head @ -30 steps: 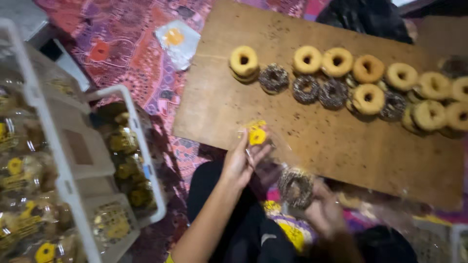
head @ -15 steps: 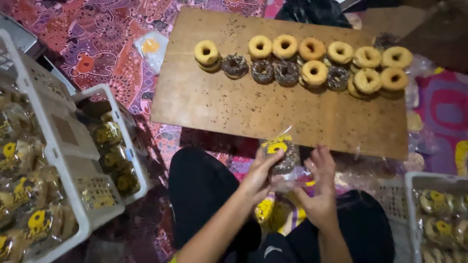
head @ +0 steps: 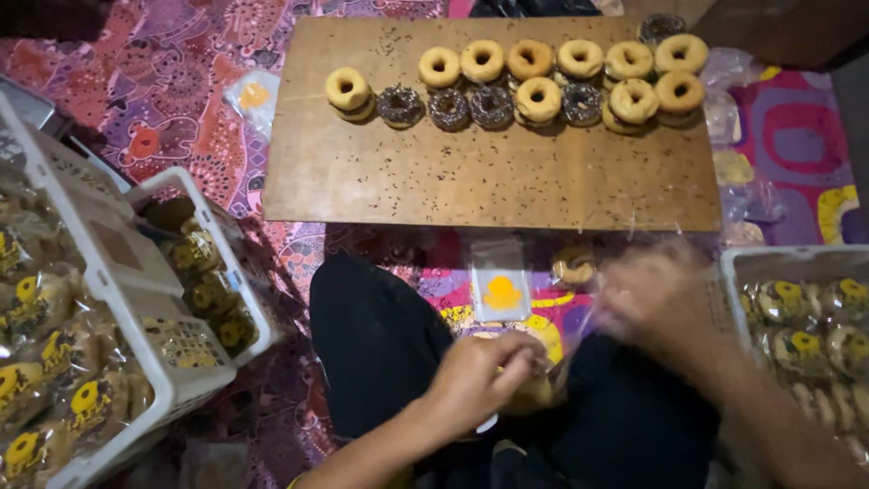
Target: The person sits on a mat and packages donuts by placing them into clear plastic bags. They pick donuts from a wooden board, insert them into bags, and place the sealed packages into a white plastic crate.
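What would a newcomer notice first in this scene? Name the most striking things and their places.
First, the two rows of glazed and chocolate-sprinkled ring doughnuts along the far edge of the brown wooden board. Next, white plastic crates of bagged doughnuts at both sides. Nearest, the left hand grips a clear bag in the lap; the right hand is blurred.

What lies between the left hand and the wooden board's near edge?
In the head view, a clear plastic bag with an orange sticker lies on the patterned mat between the left hand and the wooden board.

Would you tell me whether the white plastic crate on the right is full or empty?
Partly full: white plastic crate holds wrapped doughnuts along its visible side.
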